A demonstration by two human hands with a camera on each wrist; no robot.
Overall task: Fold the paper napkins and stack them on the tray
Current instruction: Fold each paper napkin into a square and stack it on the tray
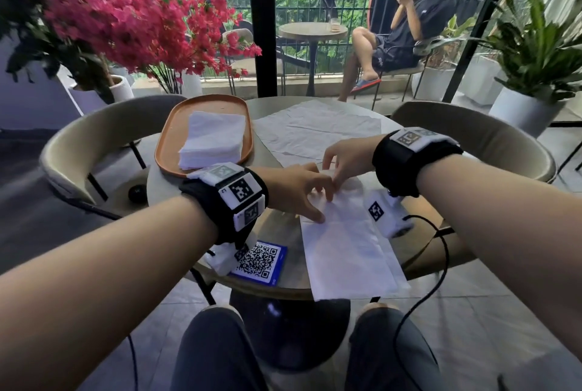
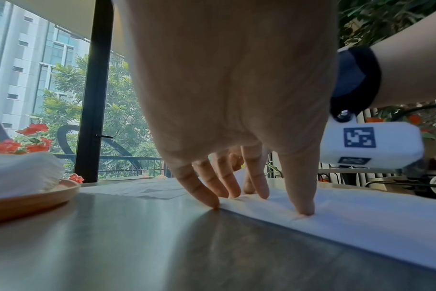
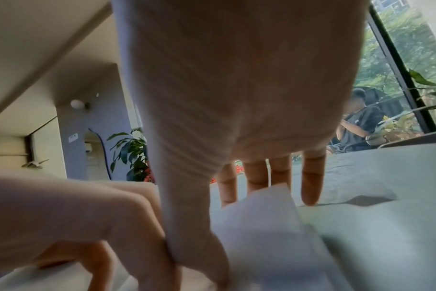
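A long folded white napkin (image 1: 346, 248) (image 2: 361, 216) (image 3: 261, 216) lies on the round table (image 1: 280, 230), its near end hanging over the front edge. My left hand (image 1: 315, 201) (image 2: 259, 196) presses straight fingertips onto its far left edge. My right hand (image 1: 333, 176) (image 3: 232, 232) is at the far end, which stands lifted between thumb and fingers. The orange tray (image 1: 170, 138) (image 2: 37, 200) at the far left carries a stack of folded napkins (image 1: 214, 141) (image 2: 18, 173). Unfolded napkins (image 1: 315, 129) (image 2: 142, 189) lie spread at the back.
A blue QR-code card (image 1: 259, 261) lies near the front left edge. Padded chairs stand left (image 1: 94, 138) and right (image 1: 472, 126) of the table. A black cable (image 1: 441, 264) hangs from my right wrist. Beyond the glass a person (image 1: 406, 31) sits.
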